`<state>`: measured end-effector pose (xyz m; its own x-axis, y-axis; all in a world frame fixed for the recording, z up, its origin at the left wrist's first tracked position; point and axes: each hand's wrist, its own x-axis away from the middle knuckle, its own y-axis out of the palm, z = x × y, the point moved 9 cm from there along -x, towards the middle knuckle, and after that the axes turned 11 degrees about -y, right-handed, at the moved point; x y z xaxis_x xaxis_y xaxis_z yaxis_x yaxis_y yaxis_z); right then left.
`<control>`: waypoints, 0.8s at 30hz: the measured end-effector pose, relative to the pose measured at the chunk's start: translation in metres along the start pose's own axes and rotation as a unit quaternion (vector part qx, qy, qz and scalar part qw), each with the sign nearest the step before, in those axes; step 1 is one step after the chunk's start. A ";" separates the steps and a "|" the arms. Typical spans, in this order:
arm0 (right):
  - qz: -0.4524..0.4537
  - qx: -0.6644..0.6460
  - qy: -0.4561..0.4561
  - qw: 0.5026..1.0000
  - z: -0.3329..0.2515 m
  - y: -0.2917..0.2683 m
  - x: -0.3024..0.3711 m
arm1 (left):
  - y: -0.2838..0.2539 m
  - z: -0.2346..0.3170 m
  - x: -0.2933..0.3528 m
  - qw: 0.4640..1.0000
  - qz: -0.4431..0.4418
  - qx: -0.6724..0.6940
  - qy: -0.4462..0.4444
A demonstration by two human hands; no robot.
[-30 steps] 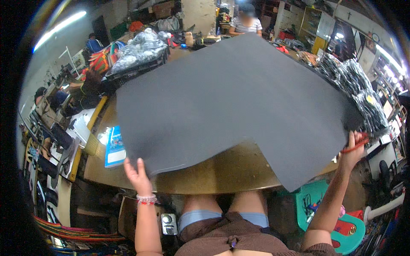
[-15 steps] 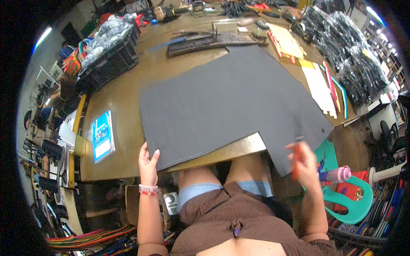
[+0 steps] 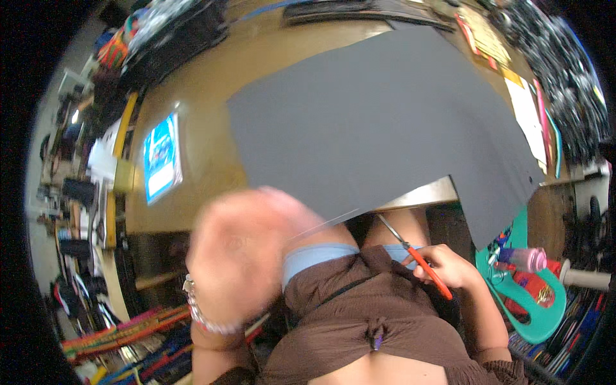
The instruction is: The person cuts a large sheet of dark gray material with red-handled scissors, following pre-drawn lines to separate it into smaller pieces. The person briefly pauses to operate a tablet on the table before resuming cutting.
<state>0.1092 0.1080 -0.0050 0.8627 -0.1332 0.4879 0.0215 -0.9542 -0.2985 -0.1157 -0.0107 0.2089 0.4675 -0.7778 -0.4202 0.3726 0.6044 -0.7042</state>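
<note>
A large dark grey sheet with a notch in its near edge lies across the table and hangs over the front at the right. My right hand is closed around red-handled scissors above my lap, their metal tips pointing away and to the left. Raised close to the camera, my left hand is smeared by motion, with a beaded bracelet at its wrist. It covers the sheet's near left corner. Its fingers are too blurred to show whether they grip the sheet.
A blue and white booklet lies on the table at the left. A black crate stands at the far left. Plastic-wrapped goods are piled at the far right. Beside my right arm is a green chair with a pink-capped bottle.
My left hand has risen from the sheet's near left corner toward the camera. My right hand has drawn back and left with the scissors over my lap. The whole view has shifted.
</note>
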 end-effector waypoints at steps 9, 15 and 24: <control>0.040 0.072 -0.030 0.996 -0.010 -0.005 0.002 | -0.010 0.073 0.021 0.832 -0.236 0.456 0.209; -0.001 0.033 -0.027 0.999 -0.005 0.004 0.002 | 0.154 -0.043 0.091 0.637 -0.411 0.533 -0.375; 0.068 -0.218 -0.017 0.973 -0.011 0.019 -0.016 | 0.209 -0.081 0.114 0.558 -0.210 0.601 -0.531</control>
<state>0.0899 0.0893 -0.0098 0.8594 -0.2634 0.4383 -0.3036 -0.9525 0.0227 -0.0493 0.0127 -0.0327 0.1093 -0.7390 0.6648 0.5989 0.5827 0.5494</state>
